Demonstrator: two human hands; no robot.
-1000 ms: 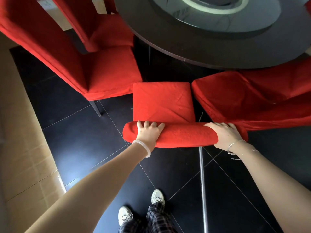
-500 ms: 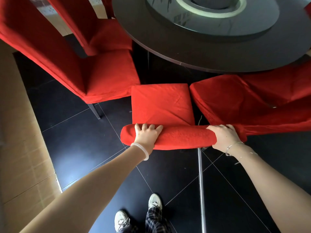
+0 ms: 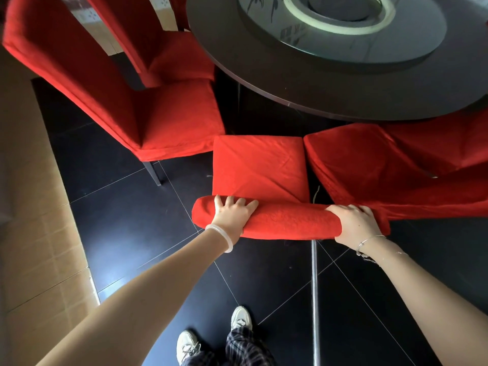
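Since the head cam is the only view, everything comes from looking down over the arms. Both hands are on the padded top of a red-covered chair's backrest (image 3: pixel 290 224), which sits right in front of the person, low in the middle of the shot. The left hand (image 3: pixel 232 216) is draped over the left part of it, fingers curled across the top toward the seat. The right hand (image 3: pixel 355 223) wraps round the right end, fingers curled over too, so neither one is loose or spread. That chair's seat (image 3: pixel 258 165) points away from the person, its far edge near the rim of the round dark tabletop (image 3: pixel 343 101), which carries a glass turntable (image 3: pixel 412 35).

Another red chair (image 3: pixel 158 114) stands to the left, angled toward the tabletop, and a third one (image 3: pixel 383 159) is just beside the seat on the right. The left wrist has a pale bangle (image 3: pixel 221 237), the right a thin chain bracelet (image 3: pixel 367 244). Below are black floor tiles (image 3: pixel 118 220), white sneakers (image 3: pixel 240 319) and a metal pole (image 3: pixel 314 299).
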